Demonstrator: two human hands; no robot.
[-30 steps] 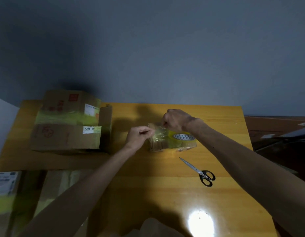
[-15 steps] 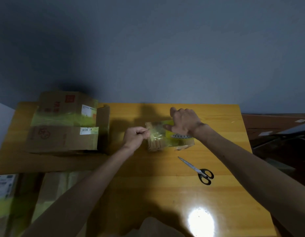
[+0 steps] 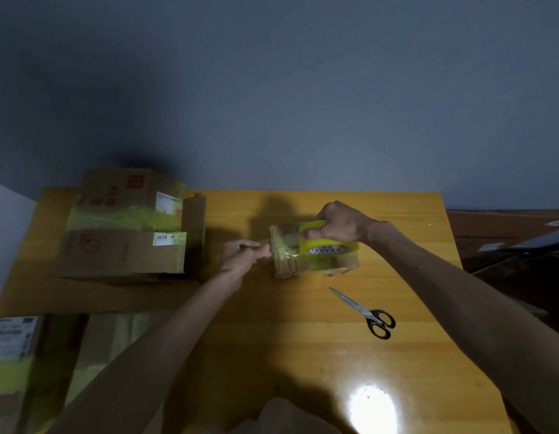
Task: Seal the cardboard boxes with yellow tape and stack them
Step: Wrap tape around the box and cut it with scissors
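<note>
A small cardboard box (image 3: 286,264) sits mid-table, partly wrapped in yellow tape. The yellow tape roll (image 3: 328,247) lies on top of it, and my right hand (image 3: 337,223) grips the roll from above. My left hand (image 3: 242,250) pinches the tape's free end against the box's left side. A stack of two larger taped boxes (image 3: 124,245) stands at the table's far left.
Black-handled scissors (image 3: 370,316) lie on the wooden table (image 3: 303,355) in front of the small box, to the right. More taped boxes (image 3: 15,349) sit low at the left beside the table. A grey wall rises behind; a lamp glare shows near the front edge.
My right hand moved from pressing tape on the box to gripping the roll and pulling it rightward over the top. My left hand stayed at the box's left side.
</note>
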